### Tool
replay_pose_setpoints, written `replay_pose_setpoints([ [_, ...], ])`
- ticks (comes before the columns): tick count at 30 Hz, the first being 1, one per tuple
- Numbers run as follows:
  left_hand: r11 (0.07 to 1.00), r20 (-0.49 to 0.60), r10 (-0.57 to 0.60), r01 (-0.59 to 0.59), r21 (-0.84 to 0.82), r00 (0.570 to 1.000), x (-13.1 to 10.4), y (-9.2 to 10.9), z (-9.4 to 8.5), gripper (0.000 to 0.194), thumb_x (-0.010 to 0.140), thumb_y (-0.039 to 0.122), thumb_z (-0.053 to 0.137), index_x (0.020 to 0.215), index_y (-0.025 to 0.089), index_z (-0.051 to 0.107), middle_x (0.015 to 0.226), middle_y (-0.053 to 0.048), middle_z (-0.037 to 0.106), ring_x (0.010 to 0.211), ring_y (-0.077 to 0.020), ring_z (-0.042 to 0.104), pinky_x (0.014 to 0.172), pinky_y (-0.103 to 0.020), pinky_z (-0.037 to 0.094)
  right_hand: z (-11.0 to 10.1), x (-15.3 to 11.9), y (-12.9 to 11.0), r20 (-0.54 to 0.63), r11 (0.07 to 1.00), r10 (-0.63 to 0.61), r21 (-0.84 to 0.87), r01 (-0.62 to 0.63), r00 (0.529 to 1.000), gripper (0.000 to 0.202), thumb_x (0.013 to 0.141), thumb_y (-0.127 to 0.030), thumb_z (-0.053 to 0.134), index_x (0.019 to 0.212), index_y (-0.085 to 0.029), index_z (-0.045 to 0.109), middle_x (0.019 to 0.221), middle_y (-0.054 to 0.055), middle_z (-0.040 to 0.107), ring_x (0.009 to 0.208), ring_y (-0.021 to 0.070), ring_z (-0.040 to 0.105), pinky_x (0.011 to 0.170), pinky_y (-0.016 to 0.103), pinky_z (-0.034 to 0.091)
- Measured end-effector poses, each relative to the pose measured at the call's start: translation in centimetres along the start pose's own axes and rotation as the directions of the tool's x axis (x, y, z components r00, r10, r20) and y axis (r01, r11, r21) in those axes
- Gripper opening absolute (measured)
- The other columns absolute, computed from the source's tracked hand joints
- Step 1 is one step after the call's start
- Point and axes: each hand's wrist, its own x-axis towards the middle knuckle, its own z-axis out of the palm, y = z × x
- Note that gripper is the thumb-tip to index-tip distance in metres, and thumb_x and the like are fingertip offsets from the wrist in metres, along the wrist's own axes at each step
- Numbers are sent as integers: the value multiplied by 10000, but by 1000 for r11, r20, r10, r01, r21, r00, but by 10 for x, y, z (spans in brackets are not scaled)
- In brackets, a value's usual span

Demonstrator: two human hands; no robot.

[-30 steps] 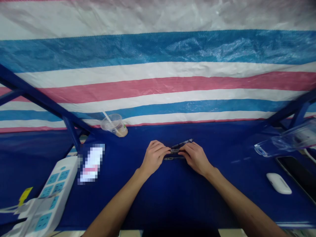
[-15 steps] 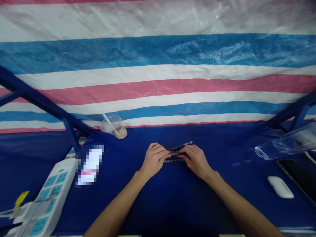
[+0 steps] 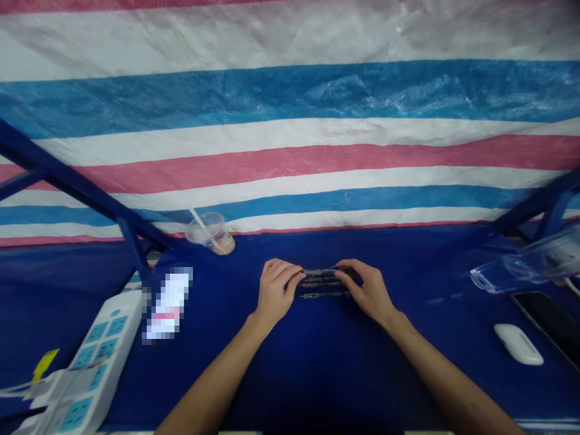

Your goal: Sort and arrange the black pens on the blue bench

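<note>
Three slim dark pens lie side by side, running left to right, in the middle of the blue table. Both my hands pinch the farthest pen (image 3: 319, 273), one at either end. My left hand (image 3: 277, 290) is closed at its left tip, with thumb and fingers together. At the right tip, my right hand (image 3: 365, 287) grips with thumb and forefinger. Just nearer to me is the middle pen (image 3: 319, 282), its right end partly behind my right thumb. Closest to me rests the near pen (image 3: 317, 295), touched by neither hand.
A clear plastic cup with a straw (image 3: 212, 234) stands back left. On the left are a blurred-out bright phone-like screen (image 3: 170, 302) and a white power strip (image 3: 102, 356). On the right sit a white earbud case (image 3: 518, 344), a black phone (image 3: 550, 323) and a clear container (image 3: 512, 269).
Both hands have gone from the middle pen to the farthest pen. That pen was slanted up to the right and is now nearly parallel with the others.
</note>
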Motion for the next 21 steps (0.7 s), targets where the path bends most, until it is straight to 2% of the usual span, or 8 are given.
replay_pose_setpoints([
  [2,1000,-13,-15,15,5,1000,-1,-1,0,115,1016,269,614,988,220,713,886,-19,744,821,-181,666,873,-411,472,-2,2,-1,12,986,97,138,-98,995,239,975,-426,641,1073,-225,725,974,64,756,844,220,695,763,346,540],
  [5,1000,-20,-25,25,-10,999,-1,-1,1,101,1013,261,618,1012,226,712,893,-18,743,827,-184,666,869,-407,476,-3,5,0,34,935,185,301,-187,982,274,929,-444,688,1085,-222,721,957,66,738,793,212,673,713,337,540],
  [10,999,-2,-20,20,-41,1000,-2,-2,2,104,1005,269,634,1038,237,727,912,-23,738,849,-188,663,863,-406,487,-1,6,2,107,825,267,488,-284,958,289,902,-488,716,976,-209,727,684,13,652,590,169,571,586,309,471],
  [12,999,9,-16,17,-44,1000,-2,-2,2,102,1002,265,638,1042,236,727,915,-25,735,853,-188,661,859,-405,490,0,6,-1,149,735,288,599,-318,946,307,907,-507,707,966,-206,728,632,-1,615,548,157,526,549,297,428],
  [14,999,16,-17,18,-50,1000,-2,-1,2,96,1000,263,639,1035,233,724,915,-26,735,856,-189,660,854,-404,491,-2,6,-4,225,606,290,709,-360,930,365,935,-553,647,999,-204,728,641,6,610,521,153,502,534,300,411],
  [17,997,35,-17,19,-69,999,-2,-1,2,94,1001,255,636,1039,229,718,924,-28,734,866,-190,658,854,-403,493,-6,7,-8,353,448,275,776,-444,894,548,993,-655,441,1046,-187,722,665,32,610,472,156,482,527,326,420],
  [19,996,46,-11,15,-83,999,-3,-1,3,93,998,243,638,1049,227,714,928,-29,731,870,-188,655,859,-402,494,-9,8,-8,395,414,275,774,-479,877,626,1003,-688,349,1033,-177,710,670,43,602,445,152,459,512,331,414],
  [21,996,57,-4,9,-92,998,-3,-1,3,92,995,238,642,1053,226,713,934,-31,730,875,-189,654,860,-402,497,-9,9,-8,389,431,274,768,-474,879,604,1001,-690,355,1002,-185,686,664,37,586,433,142,425,498,322,397],
])
